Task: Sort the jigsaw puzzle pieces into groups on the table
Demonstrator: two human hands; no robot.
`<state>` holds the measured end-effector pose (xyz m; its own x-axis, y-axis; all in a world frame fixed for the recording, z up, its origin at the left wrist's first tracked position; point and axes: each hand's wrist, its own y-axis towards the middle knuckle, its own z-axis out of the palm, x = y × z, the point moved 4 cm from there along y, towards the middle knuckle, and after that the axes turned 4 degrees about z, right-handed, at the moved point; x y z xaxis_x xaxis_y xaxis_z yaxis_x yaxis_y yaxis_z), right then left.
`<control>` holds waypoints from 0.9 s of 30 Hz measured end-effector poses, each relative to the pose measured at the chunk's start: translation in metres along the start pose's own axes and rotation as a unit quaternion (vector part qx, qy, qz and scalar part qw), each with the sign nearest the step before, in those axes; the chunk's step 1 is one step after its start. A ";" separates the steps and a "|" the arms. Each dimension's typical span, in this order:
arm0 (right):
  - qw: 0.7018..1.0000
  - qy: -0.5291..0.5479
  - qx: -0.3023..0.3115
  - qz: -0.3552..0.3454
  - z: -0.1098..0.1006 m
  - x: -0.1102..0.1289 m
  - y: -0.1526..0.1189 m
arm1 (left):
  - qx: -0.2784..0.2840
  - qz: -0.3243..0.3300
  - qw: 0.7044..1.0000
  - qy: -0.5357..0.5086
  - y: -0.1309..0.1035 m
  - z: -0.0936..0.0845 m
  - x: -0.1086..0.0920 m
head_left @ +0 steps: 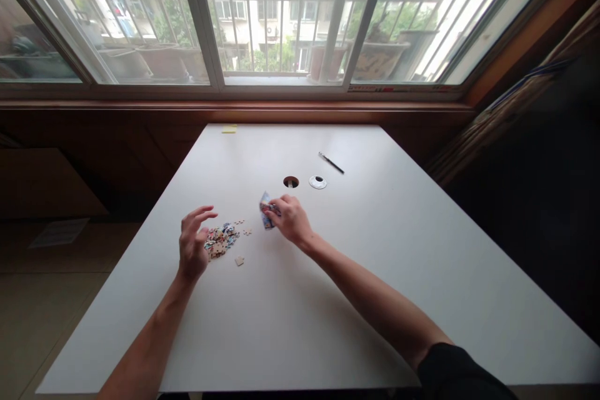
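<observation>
A pile of small jigsaw pieces (pixel 222 240), some colourful and some showing brown backs, lies on the white table (pixel 328 312) left of centre. My left hand (pixel 193 244) is at the pile's left edge, its fingers apart and curved, with nothing seen in them. To the right of the pile, my right hand (pixel 291 219) pinches a crumpled, blue and red printed packet (pixel 265 210). One loose piece (pixel 239 260) lies just below the pile, and a few more lie at its upper right.
Beyond my right hand are a round hole (pixel 291 182) in the table, a round white cover (pixel 317 182) and a black pen (pixel 331 163). A yellow note (pixel 229 129) is at the far left edge. Barred windows stand behind the table.
</observation>
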<state>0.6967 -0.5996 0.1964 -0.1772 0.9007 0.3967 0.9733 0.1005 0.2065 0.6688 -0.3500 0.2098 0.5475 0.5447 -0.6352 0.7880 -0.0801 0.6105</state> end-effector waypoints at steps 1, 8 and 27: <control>1.000 -0.002 -0.003 -0.003 0.007 0.016 0.009 | -0.006 0.007 1.000 0.012 0.000 -0.001 -0.002; 1.000 -0.009 0.017 -0.023 0.019 0.050 0.002 | -0.008 0.060 0.996 0.072 -0.007 -0.004 0.001; 0.988 -0.125 0.093 0.003 -0.028 -0.093 -0.175 | 0.361 0.265 0.866 0.221 -0.083 0.139 -0.090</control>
<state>0.5386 -0.7127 0.1489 -0.1524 0.9756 0.1583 0.9883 0.1500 0.0268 0.5932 -0.5086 0.1500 0.8504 0.5259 -0.0163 0.5177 -0.8308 0.2041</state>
